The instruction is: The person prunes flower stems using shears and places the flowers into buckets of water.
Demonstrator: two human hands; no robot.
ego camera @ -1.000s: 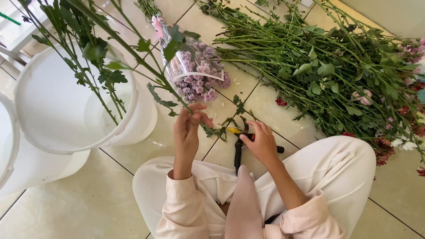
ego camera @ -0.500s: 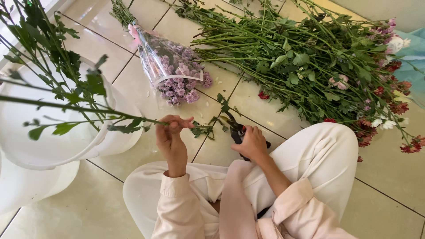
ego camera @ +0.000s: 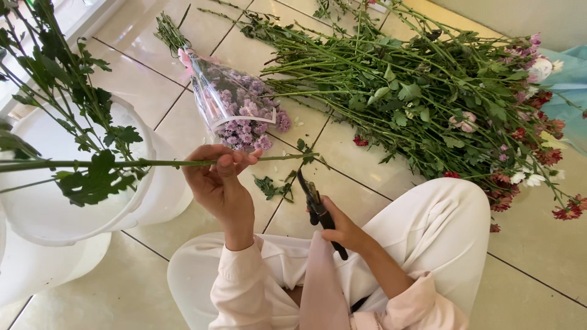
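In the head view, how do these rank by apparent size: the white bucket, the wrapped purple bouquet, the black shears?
1. White bucket, largest, though it is nearer the camera.
2. Wrapped purple bouquet.
3. Black shears, smallest, held in the right hand.

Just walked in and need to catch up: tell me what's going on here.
A person sits on the tiled floor trimming flowers. The left hand holds a long green stem level, its leafy end over a white bucket. The right hand grips black shears, just below the stem's cut end. A big pile of flowers and a wrapped purple bunch lie in front.
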